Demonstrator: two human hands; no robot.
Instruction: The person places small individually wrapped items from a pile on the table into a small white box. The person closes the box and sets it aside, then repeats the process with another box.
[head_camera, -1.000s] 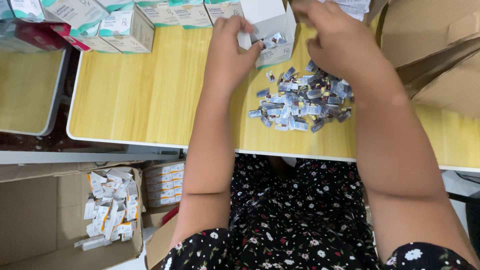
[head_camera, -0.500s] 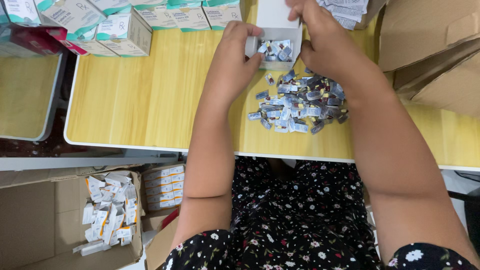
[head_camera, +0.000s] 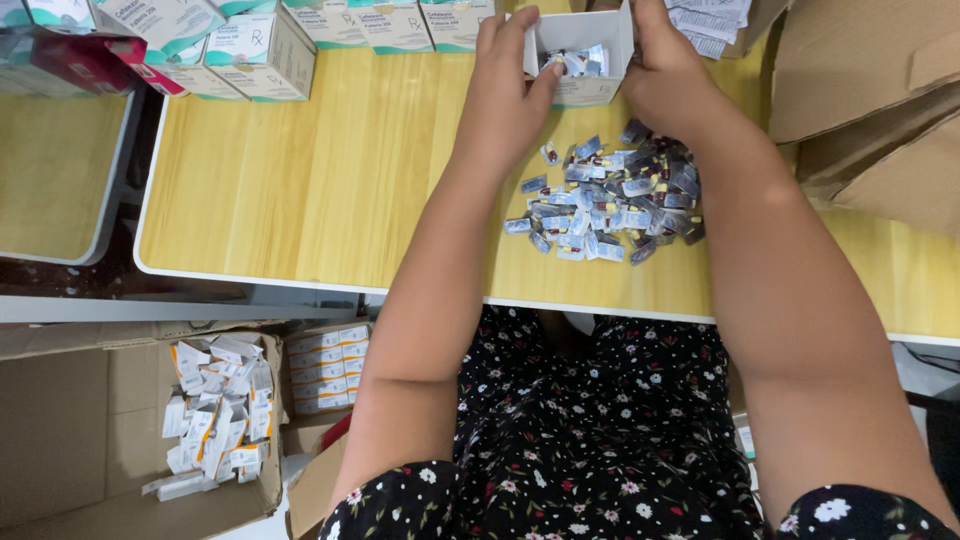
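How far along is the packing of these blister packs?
Done: closed white and teal cartons stand at the table's far edge. In hand: the left hand and right hand grip an open white box with a few blister packs inside. Left: a large pile of blister packs remains on the wooden table.

Open box (head_camera: 585, 60) on table (head_camera: 300, 180), sachet pile (head_camera: 610, 205) before it, cartons (head_camera: 255, 45) left.

You're at a medicine packing bench.
Far along your wooden table (head_camera: 300, 180) stand white-and-teal cartons (head_camera: 260, 50); loose blister packs (head_camera: 610, 195) lie heaped, and cardboard boxes (head_camera: 120, 440) sit near left.
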